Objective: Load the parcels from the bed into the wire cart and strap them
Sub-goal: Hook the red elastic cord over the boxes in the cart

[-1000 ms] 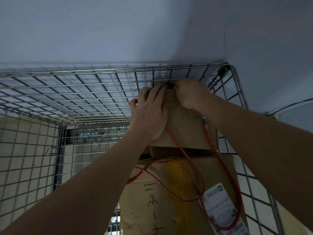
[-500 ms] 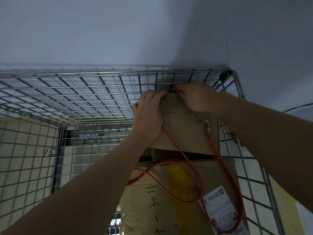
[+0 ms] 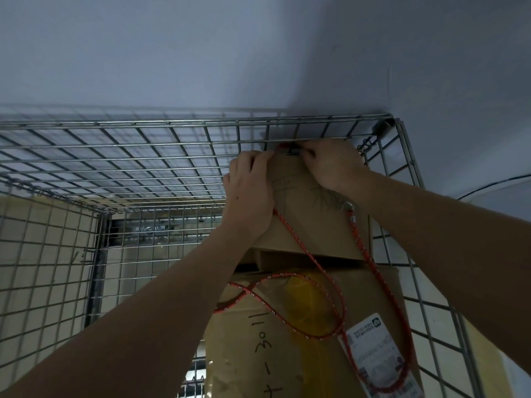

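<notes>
Both hands have crept up to the cart's (image 3: 287,140) far rim, at twelve o'clock. Left hand (image 3: 249,193) pinches the cord (image 3: 339,297), right hand (image 3: 330,165) grips its hook; hooking on looks under way over the loaded parcels (image 3: 310,225).

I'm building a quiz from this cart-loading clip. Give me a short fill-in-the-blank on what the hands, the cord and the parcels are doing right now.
1. Both the left hand and the right hand work at the far ____ of the wire cart.
2. The cord lying in loops over the parcels is ____ in colour.
3. The white shipping label is stuck on the ____ of the two stacked parcels.
4. The upper parcel is made of brown ____.

Missing words: wall; red; lower; cardboard
</notes>
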